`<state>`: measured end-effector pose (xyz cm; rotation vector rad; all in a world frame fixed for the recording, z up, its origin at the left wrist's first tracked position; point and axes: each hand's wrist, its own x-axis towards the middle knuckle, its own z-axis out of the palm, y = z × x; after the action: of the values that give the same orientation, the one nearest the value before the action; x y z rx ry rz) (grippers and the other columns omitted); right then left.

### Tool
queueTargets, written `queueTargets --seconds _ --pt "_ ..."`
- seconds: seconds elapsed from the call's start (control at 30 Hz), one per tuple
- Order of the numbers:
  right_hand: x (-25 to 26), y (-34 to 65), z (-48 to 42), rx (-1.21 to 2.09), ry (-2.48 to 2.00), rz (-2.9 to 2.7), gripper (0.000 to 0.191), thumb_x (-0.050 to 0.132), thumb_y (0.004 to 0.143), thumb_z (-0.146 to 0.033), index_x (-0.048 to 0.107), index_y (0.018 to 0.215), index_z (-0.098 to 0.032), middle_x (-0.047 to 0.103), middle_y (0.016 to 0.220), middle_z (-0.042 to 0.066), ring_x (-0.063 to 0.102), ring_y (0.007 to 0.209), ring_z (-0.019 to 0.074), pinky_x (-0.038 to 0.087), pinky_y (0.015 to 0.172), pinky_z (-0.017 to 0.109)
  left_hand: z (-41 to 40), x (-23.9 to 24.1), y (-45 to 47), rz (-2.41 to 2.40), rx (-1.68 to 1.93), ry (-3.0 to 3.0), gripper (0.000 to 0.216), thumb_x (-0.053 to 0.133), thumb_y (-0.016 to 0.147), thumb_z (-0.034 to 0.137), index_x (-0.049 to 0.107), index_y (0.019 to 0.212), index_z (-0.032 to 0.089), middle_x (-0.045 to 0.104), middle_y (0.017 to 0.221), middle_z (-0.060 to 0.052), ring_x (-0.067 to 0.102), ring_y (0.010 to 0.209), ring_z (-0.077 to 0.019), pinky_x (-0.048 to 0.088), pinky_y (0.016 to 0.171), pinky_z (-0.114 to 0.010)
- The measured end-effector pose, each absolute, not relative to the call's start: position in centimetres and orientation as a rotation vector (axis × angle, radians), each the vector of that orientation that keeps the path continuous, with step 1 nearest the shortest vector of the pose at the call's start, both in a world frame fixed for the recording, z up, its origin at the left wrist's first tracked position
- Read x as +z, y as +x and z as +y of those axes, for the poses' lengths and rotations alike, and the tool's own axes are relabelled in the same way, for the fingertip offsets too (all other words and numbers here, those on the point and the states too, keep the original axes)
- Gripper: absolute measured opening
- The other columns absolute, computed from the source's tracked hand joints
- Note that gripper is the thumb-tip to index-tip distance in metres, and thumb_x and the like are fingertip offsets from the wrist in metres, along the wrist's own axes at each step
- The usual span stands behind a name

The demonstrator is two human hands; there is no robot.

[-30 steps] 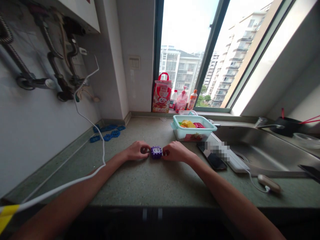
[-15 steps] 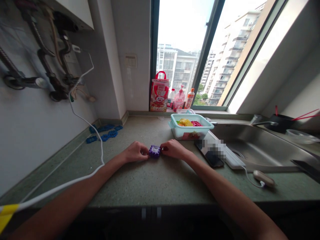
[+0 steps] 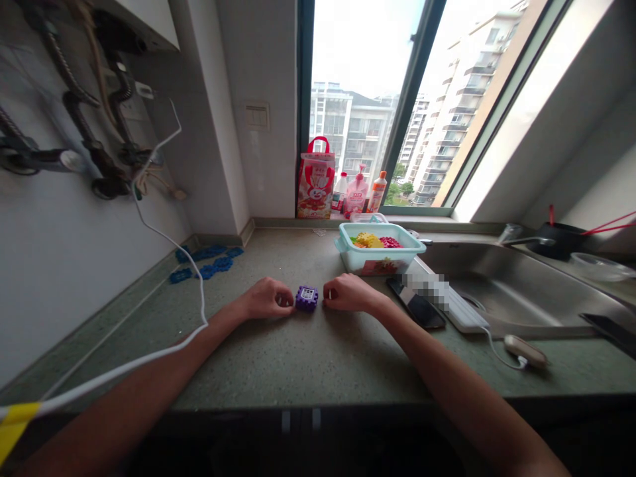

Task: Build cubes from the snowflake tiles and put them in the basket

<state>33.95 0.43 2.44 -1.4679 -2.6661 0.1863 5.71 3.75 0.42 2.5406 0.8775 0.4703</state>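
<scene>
A small purple cube of interlocking plastic tiles (image 3: 307, 298) sits on the green speckled countertop (image 3: 298, 358). My left hand (image 3: 265, 299) rests on the counter with its fingers curled, the fingertips against the cube's left side. My right hand (image 3: 348, 293) lies just right of the cube in a loose fist. A narrow gap shows between its fingertips and the cube, and nothing is visible in it.
A teal tub (image 3: 380, 248) of yellow and red tiles stands behind my right hand. Several blue tiles (image 3: 206, 260) lie by the left wall. A phone (image 3: 416, 303), a white cable (image 3: 163, 232) and a steel sink (image 3: 517, 291) are nearby. Bottles and a red bag (image 3: 315, 179) stand on the sill.
My right hand has drawn back a little from the purple cube, which it touched before. The view has shifted slightly; the cube and my left hand stay in place.
</scene>
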Motion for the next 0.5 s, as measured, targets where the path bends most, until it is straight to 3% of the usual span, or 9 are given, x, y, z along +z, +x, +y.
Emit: queueTargets --seconds 0.2,0.5 --pt "2.8 32.8 -0.9 0.117 -1.411 -2.709 0.023 0.071 0.086 -0.047 0.079 0.081 -0.026 0.078 0.077 0.001 0.069 0.069 0.0168 0.032 0.059 0.026 3.3 0.4 5.9 0.82 0.479 2.726 0.013 0.072 0.084 0.03 0.081 0.082 0.021 0.073 0.072 0.001 0.063 0.064 -0.0117 0.043 0.07 -0.023" --pt "2.5 32.8 -0.6 -0.002 -1.45 -2.679 0.021 0.071 0.089 -0.045 0.079 0.085 -0.026 0.079 0.08 0.003 0.071 0.07 0.0175 0.026 0.056 0.027 2.1 -0.6 7.4 1.019 0.493 2.62 0.022 0.067 0.088 0.034 0.082 0.079 0.019 0.065 0.06 0.003 0.052 0.056 -0.0093 0.029 0.057 -0.023"
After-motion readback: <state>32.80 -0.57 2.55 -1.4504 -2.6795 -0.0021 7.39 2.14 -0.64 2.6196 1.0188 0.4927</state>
